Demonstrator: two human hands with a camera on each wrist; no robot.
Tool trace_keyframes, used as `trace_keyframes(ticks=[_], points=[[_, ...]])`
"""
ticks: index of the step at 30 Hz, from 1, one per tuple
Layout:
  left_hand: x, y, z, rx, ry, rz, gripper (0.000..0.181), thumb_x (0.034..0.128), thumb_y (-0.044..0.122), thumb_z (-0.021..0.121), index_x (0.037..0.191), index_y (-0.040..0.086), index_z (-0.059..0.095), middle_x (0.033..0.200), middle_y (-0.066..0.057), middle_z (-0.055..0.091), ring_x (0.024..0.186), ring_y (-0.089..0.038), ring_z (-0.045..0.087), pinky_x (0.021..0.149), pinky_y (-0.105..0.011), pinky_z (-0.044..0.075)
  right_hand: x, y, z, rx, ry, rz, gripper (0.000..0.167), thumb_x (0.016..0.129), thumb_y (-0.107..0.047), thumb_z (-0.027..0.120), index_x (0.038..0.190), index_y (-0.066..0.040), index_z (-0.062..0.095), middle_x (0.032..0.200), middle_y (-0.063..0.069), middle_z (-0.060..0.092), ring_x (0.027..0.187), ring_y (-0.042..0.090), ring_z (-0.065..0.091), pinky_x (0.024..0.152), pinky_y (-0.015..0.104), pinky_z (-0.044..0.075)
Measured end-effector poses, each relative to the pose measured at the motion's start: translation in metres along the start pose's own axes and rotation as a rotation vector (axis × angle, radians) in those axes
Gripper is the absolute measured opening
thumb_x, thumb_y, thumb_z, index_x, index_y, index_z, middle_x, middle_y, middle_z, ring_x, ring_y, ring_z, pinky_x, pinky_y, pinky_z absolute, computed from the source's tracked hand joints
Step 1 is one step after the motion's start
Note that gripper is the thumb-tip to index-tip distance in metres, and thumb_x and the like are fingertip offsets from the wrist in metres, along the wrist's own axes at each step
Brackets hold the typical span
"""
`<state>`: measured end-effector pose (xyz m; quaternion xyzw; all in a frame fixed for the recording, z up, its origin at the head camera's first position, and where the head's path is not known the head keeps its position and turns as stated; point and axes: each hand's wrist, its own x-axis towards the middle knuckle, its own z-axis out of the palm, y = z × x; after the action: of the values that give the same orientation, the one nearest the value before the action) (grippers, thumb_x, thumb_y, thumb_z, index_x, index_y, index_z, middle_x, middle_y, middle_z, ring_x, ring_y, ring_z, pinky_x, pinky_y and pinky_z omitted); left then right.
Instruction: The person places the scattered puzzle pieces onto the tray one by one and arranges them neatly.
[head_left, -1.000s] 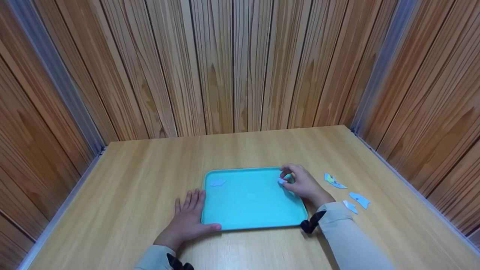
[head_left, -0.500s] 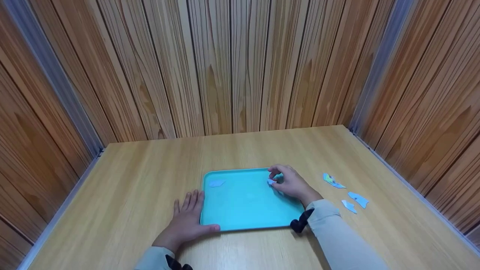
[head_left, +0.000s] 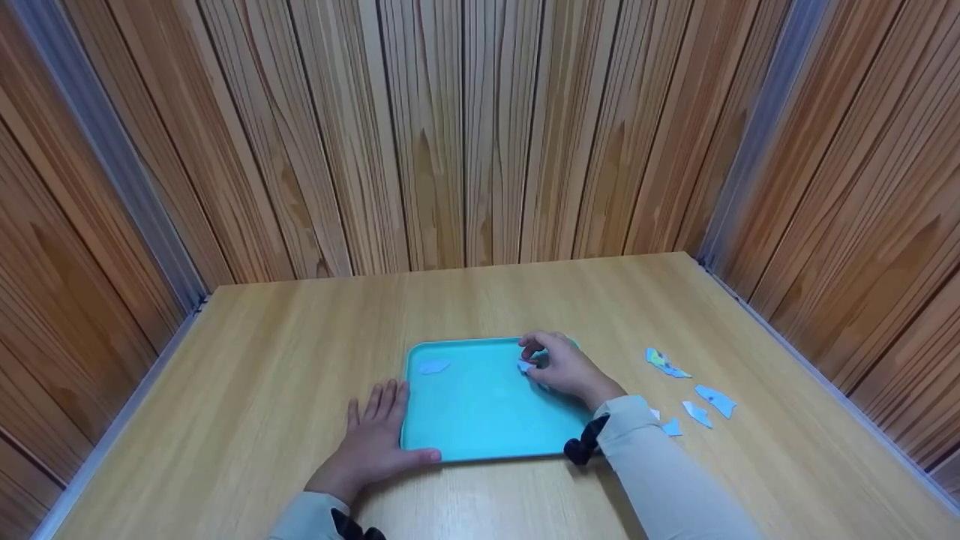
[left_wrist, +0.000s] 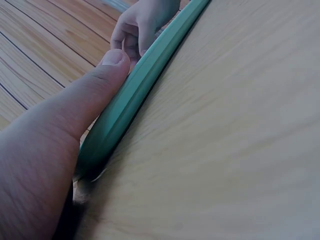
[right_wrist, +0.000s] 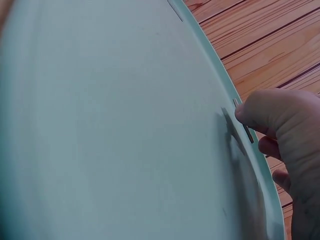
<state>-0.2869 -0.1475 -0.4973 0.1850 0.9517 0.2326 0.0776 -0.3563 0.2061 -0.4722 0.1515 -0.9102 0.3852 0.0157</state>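
Observation:
A turquoise tray (head_left: 487, 420) lies on the table. My right hand (head_left: 566, 367) pinches a small light-blue piece (head_left: 525, 366) over the tray's back part; in the right wrist view the piece (right_wrist: 248, 132) appears edge-on at the thumb. Another light-blue piece (head_left: 433, 367) lies in the tray's back left corner. My left hand (head_left: 371, 446) rests with spread, straight fingers against the tray's left side, its thumb over the front edge. The left wrist view shows that thumb touching the tray's rim (left_wrist: 145, 75).
Right of the tray, several pieces lie on the table: a multicoloured one (head_left: 666, 363), a blue one (head_left: 716, 401), a smaller one (head_left: 697, 414) and others partly covered by the right sleeve (head_left: 667, 472). Wood-patterned walls (head_left: 450, 135) stand behind and beside the table.
My right hand has moved left over the tray with the pinched piece. More pieces show beside the right sleeve. My left hand has stayed in place.

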Motion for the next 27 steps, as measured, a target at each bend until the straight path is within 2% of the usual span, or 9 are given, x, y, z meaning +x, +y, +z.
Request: trace_keyframes(ticks=[8, 16, 27], points=[[-0.001, 0.002, 0.0, 0.0, 0.024, 0.016, 0.128, 0.0751, 0.085, 0.059, 0.163, 0.007, 0.008, 0.169, -0.017, 0.005, 0.155, -0.04, -0.003, 0.115, -0.067, -0.011, 0.009, -0.009, 0.007, -0.033, -0.044, -0.056, 0.034, 0.092, -0.008, 0.072, 0.124, -0.008, 0.062, 0.108, 0.0, 0.066, 0.109, 0.024, 0.053, 0.094, 0.044, 0.048], [-0.002, 0.002, 0.001, 0.003, 0.018, 0.0, 0.129, 0.0741, 0.086, 0.06, 0.163, 0.008, 0.009, 0.169, -0.017, 0.005, 0.155, -0.039, -0.003, 0.115, -0.067, -0.012, 0.017, -0.016, 0.014, -0.024, -0.094, -0.004, 0.035, 0.093, -0.012, 0.072, 0.126, -0.014, 0.061, 0.11, -0.002, 0.065, 0.11, 0.023, 0.055, 0.094, 0.044, 0.049], [-0.002, 0.002, 0.0, -0.002, 0.008, 0.001, 0.127, 0.0755, 0.086, 0.057, 0.163, 0.009, 0.007, 0.169, -0.016, 0.004, 0.155, -0.039, -0.005, 0.115, -0.067, -0.012, 0.023, -0.022, 0.025, 0.004, -0.141, -0.035, 0.035, 0.094, -0.011, 0.071, 0.127, -0.013, 0.061, 0.111, -0.001, 0.066, 0.107, 0.021, 0.059, 0.095, 0.043, 0.05]])
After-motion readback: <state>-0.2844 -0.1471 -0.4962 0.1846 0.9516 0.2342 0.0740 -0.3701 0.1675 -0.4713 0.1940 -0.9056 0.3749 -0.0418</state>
